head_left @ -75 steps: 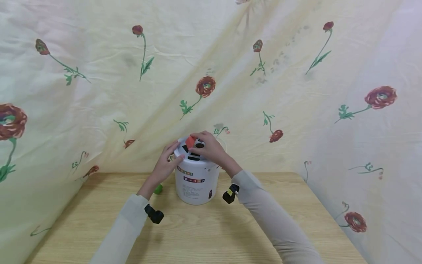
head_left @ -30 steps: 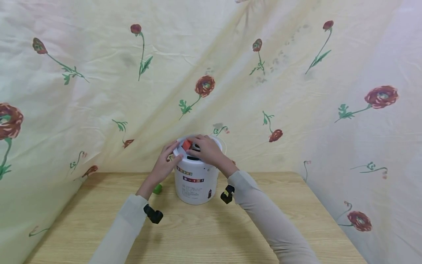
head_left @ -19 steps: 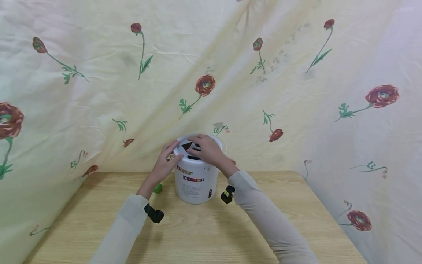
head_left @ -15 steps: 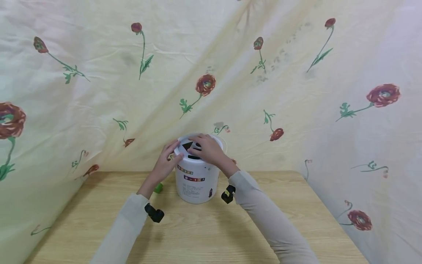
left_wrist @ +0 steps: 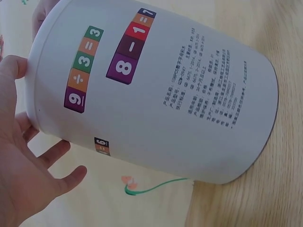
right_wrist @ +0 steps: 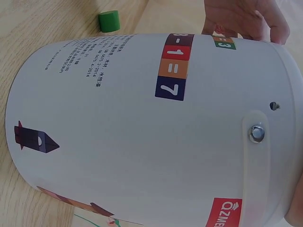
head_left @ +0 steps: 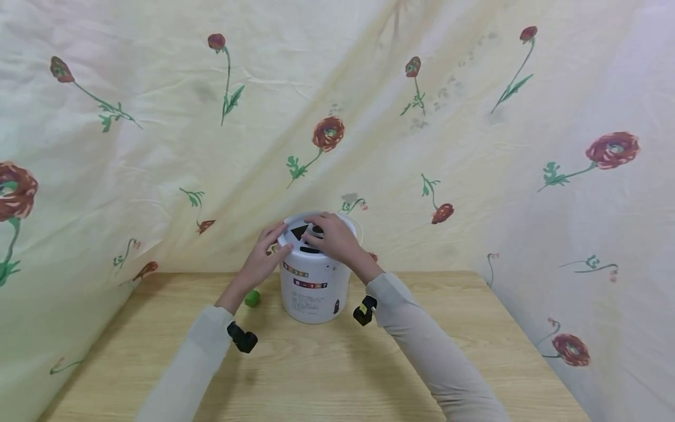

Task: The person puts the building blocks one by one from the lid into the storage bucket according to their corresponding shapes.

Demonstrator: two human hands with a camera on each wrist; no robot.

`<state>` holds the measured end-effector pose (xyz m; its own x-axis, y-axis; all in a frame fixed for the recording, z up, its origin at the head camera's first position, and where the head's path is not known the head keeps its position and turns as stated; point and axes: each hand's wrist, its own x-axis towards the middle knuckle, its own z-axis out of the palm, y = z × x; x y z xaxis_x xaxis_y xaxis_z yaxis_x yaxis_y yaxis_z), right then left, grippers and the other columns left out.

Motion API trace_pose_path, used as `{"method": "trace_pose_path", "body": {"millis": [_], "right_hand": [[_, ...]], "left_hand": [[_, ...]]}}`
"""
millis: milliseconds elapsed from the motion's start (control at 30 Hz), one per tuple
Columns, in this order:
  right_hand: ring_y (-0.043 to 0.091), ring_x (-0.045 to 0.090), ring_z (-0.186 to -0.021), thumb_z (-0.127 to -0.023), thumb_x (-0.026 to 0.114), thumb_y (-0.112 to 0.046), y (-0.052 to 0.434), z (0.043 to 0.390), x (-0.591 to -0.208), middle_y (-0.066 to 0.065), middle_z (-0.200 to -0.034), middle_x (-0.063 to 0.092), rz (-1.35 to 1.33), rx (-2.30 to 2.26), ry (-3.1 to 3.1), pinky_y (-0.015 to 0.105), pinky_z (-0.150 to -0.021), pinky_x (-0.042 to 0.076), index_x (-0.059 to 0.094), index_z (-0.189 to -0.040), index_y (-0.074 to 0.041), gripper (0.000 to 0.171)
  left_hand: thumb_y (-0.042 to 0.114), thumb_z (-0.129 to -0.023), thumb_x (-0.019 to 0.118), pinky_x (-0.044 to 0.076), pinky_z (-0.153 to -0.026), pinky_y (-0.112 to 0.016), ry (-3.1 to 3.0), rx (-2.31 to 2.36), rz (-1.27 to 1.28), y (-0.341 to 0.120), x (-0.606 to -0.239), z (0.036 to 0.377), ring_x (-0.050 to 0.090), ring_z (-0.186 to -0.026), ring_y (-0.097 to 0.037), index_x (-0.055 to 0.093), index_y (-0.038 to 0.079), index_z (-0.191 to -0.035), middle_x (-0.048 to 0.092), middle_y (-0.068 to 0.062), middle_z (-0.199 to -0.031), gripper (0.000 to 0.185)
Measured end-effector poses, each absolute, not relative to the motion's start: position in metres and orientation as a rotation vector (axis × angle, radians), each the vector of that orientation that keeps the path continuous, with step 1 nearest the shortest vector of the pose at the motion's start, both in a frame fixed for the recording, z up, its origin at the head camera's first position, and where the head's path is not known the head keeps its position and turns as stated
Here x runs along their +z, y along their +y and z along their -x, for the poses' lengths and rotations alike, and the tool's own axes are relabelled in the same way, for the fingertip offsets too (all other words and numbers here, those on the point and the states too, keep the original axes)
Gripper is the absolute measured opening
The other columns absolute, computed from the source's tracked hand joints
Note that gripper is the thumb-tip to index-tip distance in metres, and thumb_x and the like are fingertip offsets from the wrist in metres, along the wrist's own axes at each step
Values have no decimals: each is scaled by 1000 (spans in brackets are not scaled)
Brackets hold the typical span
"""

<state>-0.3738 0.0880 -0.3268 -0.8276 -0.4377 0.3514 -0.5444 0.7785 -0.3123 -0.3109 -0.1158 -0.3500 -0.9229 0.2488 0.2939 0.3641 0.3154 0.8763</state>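
A white bucket [head_left: 314, 293] with a lid [head_left: 291, 239] full of dark cut-out holes stands upright on the table. My left hand [head_left: 262, 257] rests on the rim at its left side; the left wrist view shows the thumb [left_wrist: 14, 67] at the rim and the other fingers spread. Over the lid, my right hand [head_left: 337, 235] is loosely bent beside the triangular hole [head_left: 299, 232], with nothing seen between thumb and fingers. Much of that hand lies outside the right wrist view. A green cylinder block [right_wrist: 109, 21] sits on the table left of the bucket.
The wooden table [head_left: 311, 375] reaches back to a flowered cloth [head_left: 253, 164] hanging close behind the bucket. A thin bucket handle [head_left: 360, 230] sticks out on the right. Black wrist cameras are strapped below both sleeves.
The red block in my right hand went down at the triangular hole and out of sight. The right fingers have since drawn slightly right. The left hand stays at the rim.
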Motion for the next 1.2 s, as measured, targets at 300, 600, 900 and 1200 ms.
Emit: {"method": "trace_pose_path", "body": {"millis": [300, 600, 900, 1200], "right_hand": [[26, 63, -121, -100, 66, -33, 90, 375, -326, 10, -133, 65, -768, 706, -2665, 43, -103, 55, 65, -135, -13, 41], [26, 67, -108, -98, 68, -21, 98, 373, -331, 12, -117, 71, -819, 984, -2418, 44, -93, 58, 69, -127, -6, 32], [26, 67, -104, -96, 71, -15, 102, 341, -342, 14, -112, 72, -967, 1144, -2233, 45, -89, 60, 69, -123, -2, 30], [20, 66, -93, -82, 77, -8, 92, 306, -380, 7, -99, 72, -1188, 732, -1831, 27, -84, 58, 74, -99, -3, 18]], "left_hand": [[30, -106, 52, 37, -115, -66, -2505, -1653, 584, -123, -374, 341, 27, -149, -43, 25, 11, -162, 11, -14, -170, 65], [41, -104, 54, 36, -116, -67, -2526, -1660, 594, -126, -374, 342, 27, -150, -40, 28, 20, -162, 13, -9, -170, 67], [49, -102, 55, 30, -117, -71, -2609, -1655, 595, -136, -368, 343, 26, -151, -38, 27, 26, -163, 14, -2, -171, 70], [48, -102, 56, 32, -117, -67, -2629, -1671, 645, -139, -367, 344, 31, -147, -37, 25, 25, -163, 12, -1, -172, 72]]}}
